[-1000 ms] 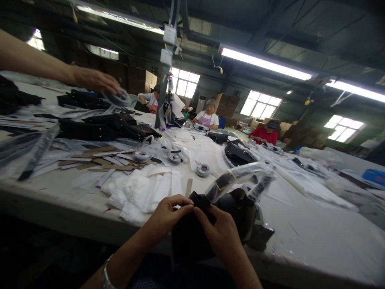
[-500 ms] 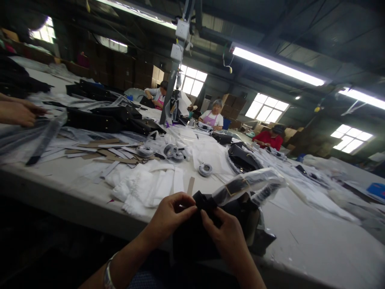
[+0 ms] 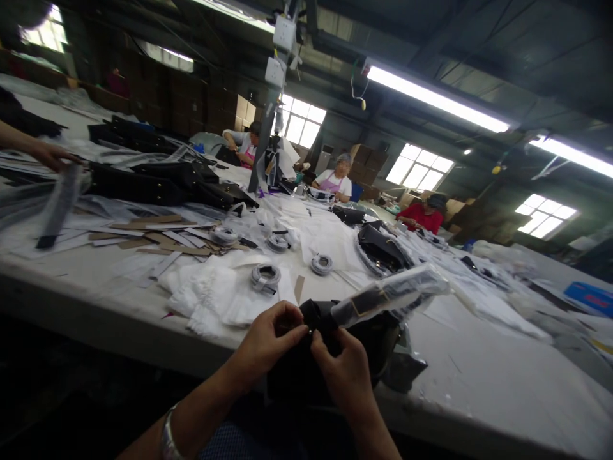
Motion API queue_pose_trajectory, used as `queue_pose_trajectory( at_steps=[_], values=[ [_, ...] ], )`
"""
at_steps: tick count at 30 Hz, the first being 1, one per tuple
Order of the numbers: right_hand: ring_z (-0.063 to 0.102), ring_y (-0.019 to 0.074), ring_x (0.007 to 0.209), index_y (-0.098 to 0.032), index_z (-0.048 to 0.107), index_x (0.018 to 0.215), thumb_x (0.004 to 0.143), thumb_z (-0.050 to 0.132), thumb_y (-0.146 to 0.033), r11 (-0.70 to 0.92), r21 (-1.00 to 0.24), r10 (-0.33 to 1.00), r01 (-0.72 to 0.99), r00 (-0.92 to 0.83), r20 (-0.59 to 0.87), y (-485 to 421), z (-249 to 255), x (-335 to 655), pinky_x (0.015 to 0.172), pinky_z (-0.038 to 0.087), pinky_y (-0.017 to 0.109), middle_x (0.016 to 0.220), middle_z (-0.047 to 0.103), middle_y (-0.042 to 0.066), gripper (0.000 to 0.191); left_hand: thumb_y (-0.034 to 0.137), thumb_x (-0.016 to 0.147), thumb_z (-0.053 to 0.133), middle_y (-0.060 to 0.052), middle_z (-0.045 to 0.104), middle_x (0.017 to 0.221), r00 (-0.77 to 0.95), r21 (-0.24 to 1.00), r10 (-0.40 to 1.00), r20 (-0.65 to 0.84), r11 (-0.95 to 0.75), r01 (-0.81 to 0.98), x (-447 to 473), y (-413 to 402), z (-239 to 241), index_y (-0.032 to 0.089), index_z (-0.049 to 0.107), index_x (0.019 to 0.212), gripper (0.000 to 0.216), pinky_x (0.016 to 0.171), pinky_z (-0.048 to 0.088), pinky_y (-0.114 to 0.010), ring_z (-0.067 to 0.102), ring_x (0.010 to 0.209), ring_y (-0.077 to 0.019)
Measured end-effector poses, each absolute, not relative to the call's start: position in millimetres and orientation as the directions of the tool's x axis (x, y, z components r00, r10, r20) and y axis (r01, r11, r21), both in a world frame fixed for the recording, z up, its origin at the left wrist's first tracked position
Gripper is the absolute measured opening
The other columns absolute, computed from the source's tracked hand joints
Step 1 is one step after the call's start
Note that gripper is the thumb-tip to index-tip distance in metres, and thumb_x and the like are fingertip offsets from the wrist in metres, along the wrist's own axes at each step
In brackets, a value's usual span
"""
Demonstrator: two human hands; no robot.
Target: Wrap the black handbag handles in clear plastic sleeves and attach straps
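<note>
A black handbag [image 3: 306, 377] rests against the table's near edge, its handle [image 3: 383, 297] wrapped in clear plastic. My left hand [image 3: 268, 342] pinches the edge of a black strap end [image 3: 312, 313] at the base of that handle. Opposite it, my right hand [image 3: 342, 364] grips the same part with thumb and fingers, the fingertips of both hands close together. A small shiny metal stud [image 3: 310, 332] shows between them. The bag's lower body is dark and its details are hard to make out.
White sheets [image 3: 205, 300] and coiled grey straps [image 3: 321, 264] lie ahead. Cardboard strips [image 3: 143, 236] and black bags [image 3: 138, 182] are at left, where a co-worker's hand [image 3: 50, 155] holds a plastic-wrapped strip [image 3: 60, 204]. Co-workers sit farther back. A post [image 3: 268, 128] rises mid-table.
A coiled strap now lies closer, on the white sheets. The co-worker's hand at left has lifted the wrapped strip more upright. My hands keep their grip; the view shifts slightly.
</note>
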State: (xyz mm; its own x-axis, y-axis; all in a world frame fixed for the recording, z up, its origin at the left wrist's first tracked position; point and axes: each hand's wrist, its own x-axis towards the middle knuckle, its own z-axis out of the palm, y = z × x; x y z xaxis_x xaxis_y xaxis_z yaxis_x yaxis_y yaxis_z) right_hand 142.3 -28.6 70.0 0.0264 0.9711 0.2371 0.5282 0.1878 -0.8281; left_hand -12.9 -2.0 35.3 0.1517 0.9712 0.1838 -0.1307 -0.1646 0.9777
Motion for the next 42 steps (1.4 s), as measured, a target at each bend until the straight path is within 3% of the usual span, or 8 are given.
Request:
queue_pose_trajectory(
  at_steps=[4,11,16,20,24,33,39,42],
  values=[
    [0.07,0.0257,0.081,-0.017,0.074,0.09,0.084,0.058,-0.031,0.199,-0.817,0.972,0.541,0.0,0.236,-26,72,144,0.071,0.052,0.029,0.084,0.077,0.004,0.022,0.029,0.081,0.068,0.001,0.06,0.078,0.161,0.976,0.964,0.212,-0.203,-0.073,-10,-3,35,0.02,0.06,0.086,0.013,0.068,0.046,-0.023,0.059,0.074,-0.015],
    [0.071,0.0258,0.09,-0.023,0.074,0.103,0.092,0.055,-0.04,0.3,-0.732,0.952,0.612,-0.147,0.268,-26,92,155,0.078,0.054,0.031,0.093,0.077,0.004,0.028,0.035,0.088,0.06,-0.004,0.068,0.1,0.09,0.951,0.949,0.301,-0.305,0.037,-11,-3,39,0.022,0.064,0.097,0.016,0.086,0.05,-0.032,0.065,0.094,-0.0222],
    [0.068,0.0296,0.101,-0.025,0.06,0.125,0.086,0.065,-0.036,0.436,-0.363,0.85,0.823,-0.246,0.465,-52,74,183,0.093,0.051,0.043,0.11,0.073,0.007,0.04,0.038,0.087,0.061,-0.009,0.066,0.119,0.107,0.912,0.924,0.368,-0.381,0.152,-25,-12,19,0.024,0.063,0.115,0.031,0.093,0.051,-0.037,0.061,0.113,-0.0283],
    [0.048,0.0405,0.129,-0.027,0.054,0.129,0.072,0.076,-0.022,0.433,-0.082,0.743,0.898,-0.304,0.596,-68,33,210,0.106,0.036,0.06,0.14,0.055,0.01,0.061,0.043,0.074,0.073,-0.011,0.05,0.145,0.163,0.908,0.925,0.343,-0.371,0.195,-31,-11,-7,0.028,0.041,0.143,0.077,0.102,0.046,-0.046,0.049,0.129,-0.0351],
    [0.053,0.0348,0.124,-0.026,0.06,0.098,0.071,0.067,-0.001,0.407,-0.147,0.74,0.901,-0.231,0.631,-58,10,216,0.106,0.038,0.06,0.135,0.059,0.008,0.037,0.047,0.078,0.069,-0.01,0.049,0.146,0.135,0.909,0.943,0.305,-0.331,0.252,-24,-1,-21,0.027,0.044,0.14,0.07,0.112,0.035,-0.051,0.042,0.136,-0.0341],
    [0.063,0.0174,0.106,-0.02,0.062,0.091,0.091,0.049,-0.003,0.729,-0.028,0.487,0.684,-0.489,0.724,29,47,216,0.115,0.032,0.049,0.093,0.072,0.002,0.022,0.049,0.083,0.061,-0.011,0.055,0.139,-0.184,0.956,0.939,0.289,-0.273,0.108,7,22,-26,0.023,0.051,0.133,0.057,0.111,0.038,-0.049,0.046,0.133,-0.0328],
    [0.06,0.0279,0.114,-0.02,0.063,0.108,0.088,0.048,-0.008,0.557,-0.163,0.579,0.814,-0.24,0.779,22,30,242,0.105,0.043,0.055,0.115,0.068,0.011,0.028,0.038,0.084,0.063,-0.01,0.059,0.134,-0.16,0.904,0.894,0.418,-0.391,0.175,27,16,-28,0.024,0.06,0.126,0.044,0.105,0.045,-0.045,0.054,0.126,-0.0298],
    [0.064,0.0297,0.108,-0.022,0.064,0.119,0.087,0.061,-0.022,0.451,-0.359,0.543,0.817,0.069,0.837,-15,9,232,0.094,0.053,0.045,0.117,0.069,0.011,0.032,0.038,0.082,0.066,-0.01,0.065,0.126,-0.125,0.904,0.912,0.391,-0.355,0.24,19,0,-34,0.025,0.066,0.119,0.04,0.099,0.049,-0.043,0.058,0.12,-0.03]
  ],
)
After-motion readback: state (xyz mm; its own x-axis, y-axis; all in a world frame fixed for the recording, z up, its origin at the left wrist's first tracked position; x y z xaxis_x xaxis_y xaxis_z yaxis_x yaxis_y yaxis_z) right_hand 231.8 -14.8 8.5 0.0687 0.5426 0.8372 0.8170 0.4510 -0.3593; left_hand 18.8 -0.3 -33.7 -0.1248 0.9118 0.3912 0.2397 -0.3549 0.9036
